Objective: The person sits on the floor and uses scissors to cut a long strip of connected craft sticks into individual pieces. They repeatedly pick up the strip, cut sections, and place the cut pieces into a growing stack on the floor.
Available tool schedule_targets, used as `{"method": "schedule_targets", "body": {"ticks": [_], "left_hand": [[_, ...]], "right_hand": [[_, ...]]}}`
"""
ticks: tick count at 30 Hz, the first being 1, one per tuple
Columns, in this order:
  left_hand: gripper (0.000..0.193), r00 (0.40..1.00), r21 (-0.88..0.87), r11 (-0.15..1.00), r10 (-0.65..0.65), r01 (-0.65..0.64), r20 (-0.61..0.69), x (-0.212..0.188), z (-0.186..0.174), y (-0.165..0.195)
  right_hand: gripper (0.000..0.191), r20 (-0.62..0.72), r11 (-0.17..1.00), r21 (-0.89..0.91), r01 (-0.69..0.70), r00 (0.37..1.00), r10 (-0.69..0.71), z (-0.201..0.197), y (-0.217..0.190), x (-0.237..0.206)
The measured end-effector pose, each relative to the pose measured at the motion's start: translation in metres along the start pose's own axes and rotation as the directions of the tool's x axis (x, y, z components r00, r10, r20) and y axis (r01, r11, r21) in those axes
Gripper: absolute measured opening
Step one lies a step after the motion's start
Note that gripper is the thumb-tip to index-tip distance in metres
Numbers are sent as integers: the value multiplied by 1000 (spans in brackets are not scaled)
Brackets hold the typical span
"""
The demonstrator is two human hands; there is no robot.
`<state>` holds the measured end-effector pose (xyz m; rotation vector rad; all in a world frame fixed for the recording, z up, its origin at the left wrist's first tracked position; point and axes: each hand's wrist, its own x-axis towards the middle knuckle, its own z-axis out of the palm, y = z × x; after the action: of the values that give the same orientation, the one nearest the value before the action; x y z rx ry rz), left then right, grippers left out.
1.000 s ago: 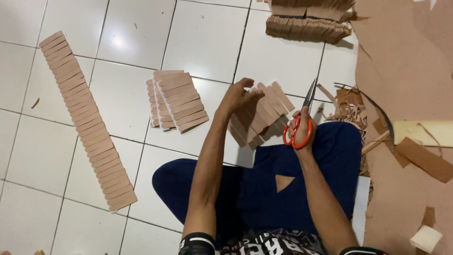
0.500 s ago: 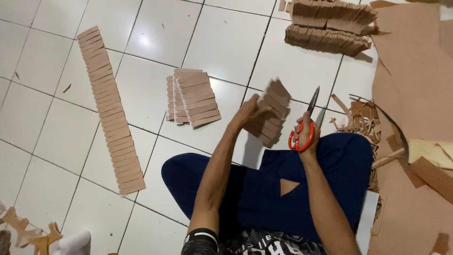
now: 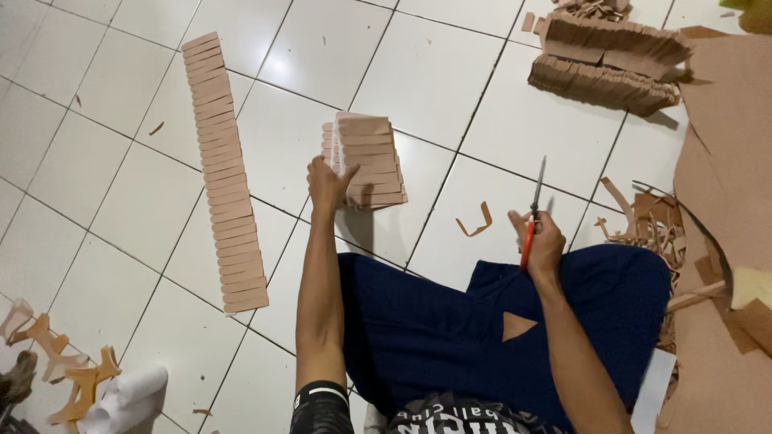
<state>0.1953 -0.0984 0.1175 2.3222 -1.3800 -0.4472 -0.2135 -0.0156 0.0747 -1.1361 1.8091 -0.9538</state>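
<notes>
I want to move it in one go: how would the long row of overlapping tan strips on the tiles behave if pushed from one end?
The long row of strips probably buckles or scatters, since the pieces seem loose. They look thin and light, likely sliding easily on glossy tiles.

White tiled floor (image 3: pixel 450 72) with dark grout lines. At ten o'clock lies a long row of overlapping tan strips (image 3: pixel 223 173). Near centre sits a fanned stack of strips (image 3: pixel 366 159). At one o'clock, two long bundles (image 3: pixel 607 60). A bent offcut (image 3: pixel 476 223) lies just right of centre. At three o'clock, curled scraps (image 3: pixel 647 217) beside a big tan sheet (image 3: pixel 728 145). At eight o'clock, star-shaped cutouts (image 3: pixel 68 374).
</notes>
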Motion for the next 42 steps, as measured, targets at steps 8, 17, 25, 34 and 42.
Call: {"method": "schedule_targets", "body": {"ticks": [8, 17, 25, 34, 42], "left_hand": [[136, 993, 54, 992, -116, 116, -1, -16, 29, -18], [110, 997, -100, 993, -65, 60, -44, -9, -13, -88], [86, 664, -73, 695, -709, 716, -236, -126, -88, -280], [77, 796, -183, 775, -591, 605, 130, -111, -129, -272], [25, 991, -544, 830, 134, -125, -23, 40, -242, -95]], "right_hand": [[47, 150, 732, -522, 438, 892, -427, 43, 12, 13], [50, 179, 776, -579, 250, 968, -178, 28, 50, 56], [38, -177, 982, -187, 26, 982, -60, -118, 11, 82], [37, -303, 996, 65, 67, 952, -45, -182, -16, 19], [37, -28, 969, 245, 27, 999, -21, -131, -2, -18]]}}
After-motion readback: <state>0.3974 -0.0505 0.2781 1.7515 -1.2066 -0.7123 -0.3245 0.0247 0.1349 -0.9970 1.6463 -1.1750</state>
